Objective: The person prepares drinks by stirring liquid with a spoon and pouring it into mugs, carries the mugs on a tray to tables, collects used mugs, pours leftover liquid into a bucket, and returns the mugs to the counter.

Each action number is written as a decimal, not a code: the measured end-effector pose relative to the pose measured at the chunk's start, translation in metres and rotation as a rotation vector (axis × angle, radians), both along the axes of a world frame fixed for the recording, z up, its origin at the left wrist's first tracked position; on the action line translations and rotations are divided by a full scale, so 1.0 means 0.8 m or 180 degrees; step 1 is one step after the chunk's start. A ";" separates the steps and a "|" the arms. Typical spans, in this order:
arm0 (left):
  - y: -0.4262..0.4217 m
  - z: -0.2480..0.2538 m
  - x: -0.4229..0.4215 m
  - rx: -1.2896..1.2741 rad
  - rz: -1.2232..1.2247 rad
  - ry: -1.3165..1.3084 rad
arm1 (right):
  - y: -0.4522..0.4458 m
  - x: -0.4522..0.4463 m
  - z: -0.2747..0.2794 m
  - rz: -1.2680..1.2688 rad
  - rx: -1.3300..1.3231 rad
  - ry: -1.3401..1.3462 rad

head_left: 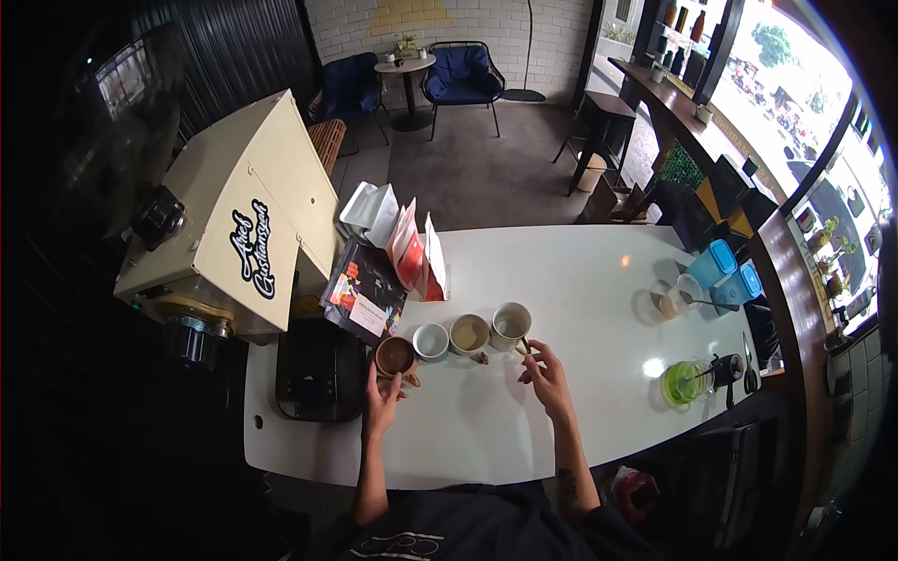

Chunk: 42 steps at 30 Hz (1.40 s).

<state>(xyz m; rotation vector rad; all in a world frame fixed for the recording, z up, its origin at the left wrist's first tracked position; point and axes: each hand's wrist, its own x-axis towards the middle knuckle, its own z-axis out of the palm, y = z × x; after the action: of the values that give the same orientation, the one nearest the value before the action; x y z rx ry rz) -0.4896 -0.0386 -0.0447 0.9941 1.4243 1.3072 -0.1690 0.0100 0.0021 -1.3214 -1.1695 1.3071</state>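
A brown cup [396, 354], white cup [430, 342], beige cup [468, 334] and grey mug [511, 323] stand in a slanting row on the bench [571, 280], the brown one nearest its left edge. The left hand [380, 400] clasps the brown cup's near side between thumb and fingers; the right hand [547, 378], fingers loosely curled, reaches the mug's handle, though from here I cannot tell whether they clamp it.

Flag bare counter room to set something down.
Free: counter between rightmost mug and clear plastic cup; front patch between left hand and right hand.
Crowded: left end, with cream machine, bags, brown cup; right edge, with blue containers, green jar.
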 end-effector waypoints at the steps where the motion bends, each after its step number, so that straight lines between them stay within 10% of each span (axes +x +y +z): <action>1: 0.000 0.001 0.001 -0.0046 0.0002 0.0002 | 0.003 0.000 -0.009 -0.0025 -0.0001 -0.0069; 42: 0.013 0.017 0.010 0.0065 -0.0198 0.0217 | -0.001 0.010 -0.018 -0.0320 0.0137 -0.0427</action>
<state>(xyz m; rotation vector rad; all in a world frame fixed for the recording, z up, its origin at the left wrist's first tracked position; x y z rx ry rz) -0.4817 -0.0286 -0.0308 1.0975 1.4224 1.2554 -0.1611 0.0094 -0.0121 -1.4354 -1.1998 1.1298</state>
